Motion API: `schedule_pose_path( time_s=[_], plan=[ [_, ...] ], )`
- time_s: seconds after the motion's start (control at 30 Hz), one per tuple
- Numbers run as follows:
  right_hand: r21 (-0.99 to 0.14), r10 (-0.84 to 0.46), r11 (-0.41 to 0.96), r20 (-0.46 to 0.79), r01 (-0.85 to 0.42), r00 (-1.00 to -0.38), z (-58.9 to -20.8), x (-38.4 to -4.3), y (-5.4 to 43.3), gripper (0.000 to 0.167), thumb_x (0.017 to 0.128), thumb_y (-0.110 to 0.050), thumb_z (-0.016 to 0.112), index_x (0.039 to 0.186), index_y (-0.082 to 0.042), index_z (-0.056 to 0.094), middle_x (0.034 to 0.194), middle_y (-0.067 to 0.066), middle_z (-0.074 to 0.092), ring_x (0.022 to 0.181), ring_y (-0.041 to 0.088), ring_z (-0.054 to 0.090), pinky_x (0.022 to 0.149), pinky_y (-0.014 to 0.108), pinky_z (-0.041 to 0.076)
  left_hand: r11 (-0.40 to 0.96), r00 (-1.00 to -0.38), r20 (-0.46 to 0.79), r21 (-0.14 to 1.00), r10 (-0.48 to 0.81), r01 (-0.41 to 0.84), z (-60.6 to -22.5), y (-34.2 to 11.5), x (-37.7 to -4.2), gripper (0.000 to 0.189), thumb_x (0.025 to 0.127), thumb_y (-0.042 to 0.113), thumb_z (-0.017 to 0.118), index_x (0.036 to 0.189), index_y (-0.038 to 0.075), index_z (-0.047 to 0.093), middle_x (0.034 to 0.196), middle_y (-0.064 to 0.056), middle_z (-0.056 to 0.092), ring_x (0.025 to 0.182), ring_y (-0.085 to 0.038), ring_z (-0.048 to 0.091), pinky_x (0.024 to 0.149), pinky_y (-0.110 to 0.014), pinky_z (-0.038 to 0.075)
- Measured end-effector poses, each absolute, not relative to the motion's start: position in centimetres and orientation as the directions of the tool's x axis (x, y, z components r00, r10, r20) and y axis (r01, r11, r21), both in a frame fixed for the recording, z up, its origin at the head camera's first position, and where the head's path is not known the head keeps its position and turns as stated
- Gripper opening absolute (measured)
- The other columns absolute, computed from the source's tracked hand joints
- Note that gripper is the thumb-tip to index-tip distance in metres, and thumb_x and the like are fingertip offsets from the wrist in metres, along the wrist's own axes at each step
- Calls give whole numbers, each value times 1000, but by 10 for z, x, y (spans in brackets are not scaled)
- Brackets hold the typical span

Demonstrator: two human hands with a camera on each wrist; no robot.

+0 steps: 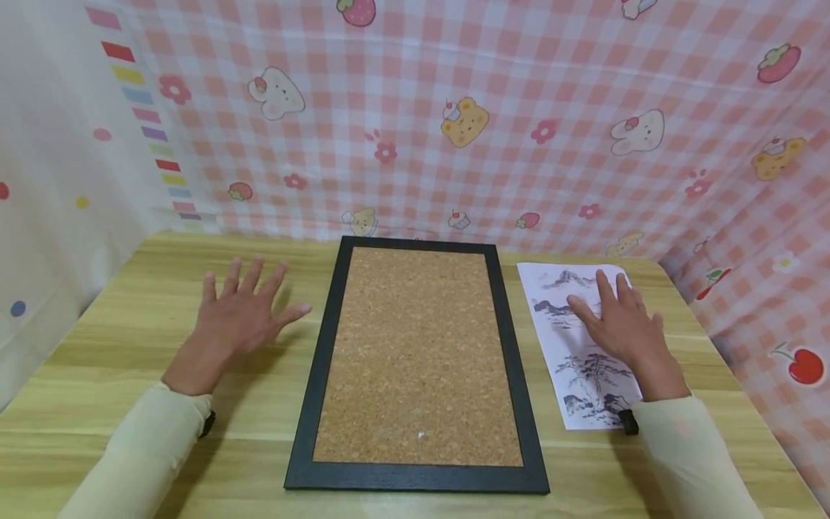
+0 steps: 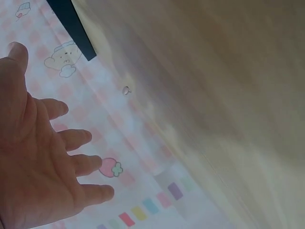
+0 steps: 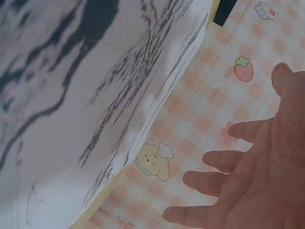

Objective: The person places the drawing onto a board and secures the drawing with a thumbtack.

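Between the two hands lies a cork board (image 1: 421, 353) in a black frame (image 1: 415, 476), flat on the wooden table. My left hand (image 1: 236, 317), fingers spread and palm down, is to the left of the frame and holds nothing. In the left wrist view the left hand (image 2: 43, 148) shows its palm and straight fingers. A paper sheet (image 1: 551, 346) with an ink landscape of mountains and trees lies right of the board. Over that sheet my right hand (image 1: 625, 324) is spread, covering part of the picture. The right wrist view shows the sheet (image 3: 95, 95) close below the right hand (image 3: 252, 167).
The wooden table (image 1: 84, 382) runs up to a pink checked cloth (image 1: 402, 108) with cartoon animals and strawberries behind it. More cloth (image 1: 778, 288) hangs along the right side, and white cloth (image 1: 52, 216) on the left. A small white spot (image 1: 421, 435) shows low on the cork.
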State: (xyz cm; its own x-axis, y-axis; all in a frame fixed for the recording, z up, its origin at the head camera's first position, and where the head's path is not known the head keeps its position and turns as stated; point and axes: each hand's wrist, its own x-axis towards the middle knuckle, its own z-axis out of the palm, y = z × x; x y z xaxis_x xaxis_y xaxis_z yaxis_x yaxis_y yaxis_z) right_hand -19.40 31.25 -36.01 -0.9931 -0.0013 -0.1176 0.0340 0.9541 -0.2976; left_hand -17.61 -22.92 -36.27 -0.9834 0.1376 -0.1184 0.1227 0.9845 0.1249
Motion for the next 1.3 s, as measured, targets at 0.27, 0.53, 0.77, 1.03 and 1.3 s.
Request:
schedule_pose_path(
  time_s=[0.27,0.53,0.77,1.03,1.3],
  plan=[
    [-316,28,946,-133,69,-991,-362,-195,318,97,101,-71,28,161,-1,-2,161,35,-9,145,60,-3,106,82,3,988,-987,-108,108,120,109,-363,-235,-179,99,95,80,27,163,9,16,164,-30,5,147,-57,-2,111,-76,-5],
    [-331,50,939,-142,94,-989,-366,-197,329,99,100,-72,27,160,0,-3,160,37,-8,144,62,-2,106,81,5,991,-987,-123,92,104,93,-364,-240,-184,105,92,84,31,163,9,14,163,-31,6,146,-58,-3,111,-77,-5],
    [-357,72,926,-146,120,-987,-367,-197,336,99,100,-72,29,160,-2,-6,159,38,-9,144,62,-2,105,82,6,991,-986,-142,112,85,70,-364,-244,-188,109,89,87,33,163,10,14,163,-32,7,144,-62,-2,106,-82,-1],
    [-350,116,923,-146,161,-982,-369,-197,343,105,98,-73,36,159,-2,-10,159,38,-14,142,63,-2,105,82,9,990,-986,-148,127,82,63,-369,-247,-192,112,87,88,36,163,8,15,162,-32,8,144,-62,2,104,-84,3],
    [-406,106,900,-153,160,-983,-371,-198,354,115,94,-68,54,159,1,-11,156,41,-16,143,63,-4,104,82,15,989,-981,-172,131,92,70,-371,-247,-197,117,84,87,45,163,7,11,161,-35,6,141,-66,4,97,-86,22]
  ],
)
